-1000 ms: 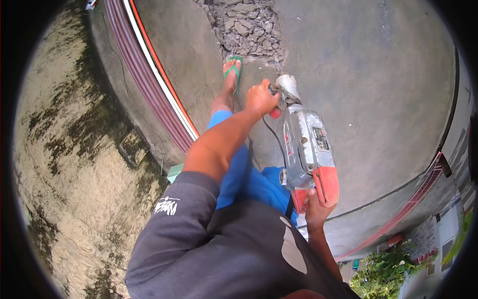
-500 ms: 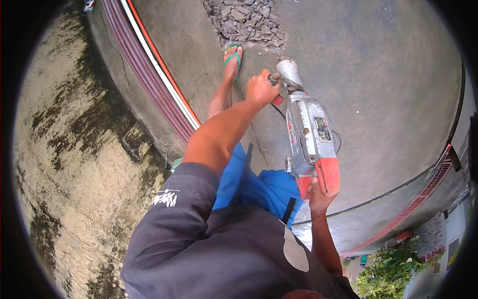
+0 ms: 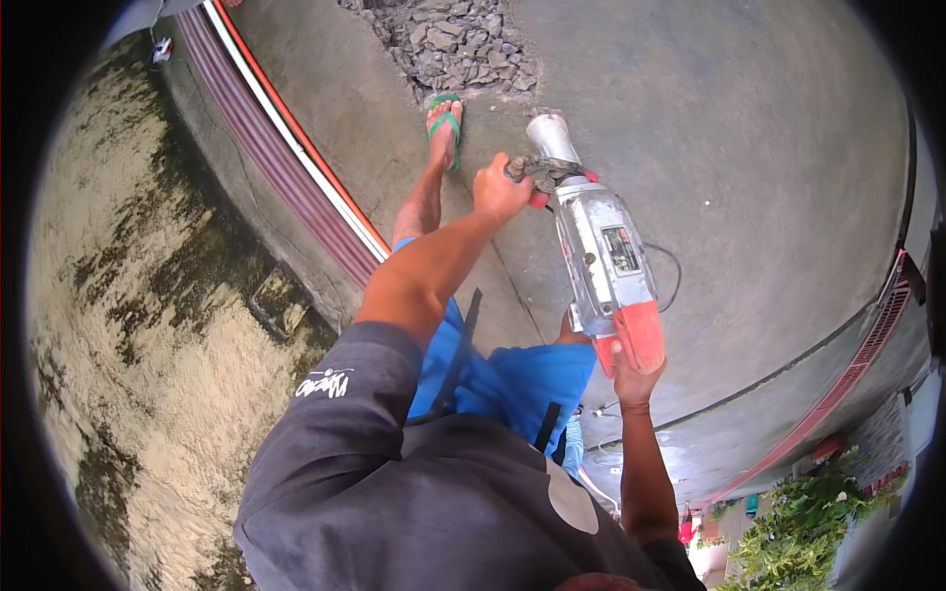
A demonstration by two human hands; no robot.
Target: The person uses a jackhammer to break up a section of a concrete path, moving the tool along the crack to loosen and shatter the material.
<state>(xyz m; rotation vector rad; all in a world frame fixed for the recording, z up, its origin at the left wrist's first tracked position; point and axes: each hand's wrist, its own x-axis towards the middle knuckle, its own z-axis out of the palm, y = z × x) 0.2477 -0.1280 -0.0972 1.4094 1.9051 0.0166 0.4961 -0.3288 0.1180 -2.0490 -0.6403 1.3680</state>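
A grey metal demolition hammer (image 3: 596, 246) with a red rear handle slants across the view in front of me. My left hand (image 3: 503, 189) is closed round its side handle, close to the pale metal nose. At the other end, my right hand (image 3: 636, 376) grips the red rear handle; some of its fingers are hidden behind the housing. The nose points away from me toward a patch of broken concrete (image 3: 463, 49). Whether any bit touches the floor, I cannot tell. A black cord (image 3: 675, 271) loops out on the tool's right side.
My foot in a green flip-flop (image 3: 446, 123) stands just short of the rubble. Purple, white and orange pipes (image 3: 286, 148) run along the left beside a rough stained wall (image 3: 148, 325). A red floor grating (image 3: 838, 389) curves along the right, with green plants (image 3: 808, 527) at lower right.
The demolition hammer and both hands have shifted slightly left in view, and the tool is tilted a little differently. Both hands keep their grip. The rubble and pipes also sit farther left.
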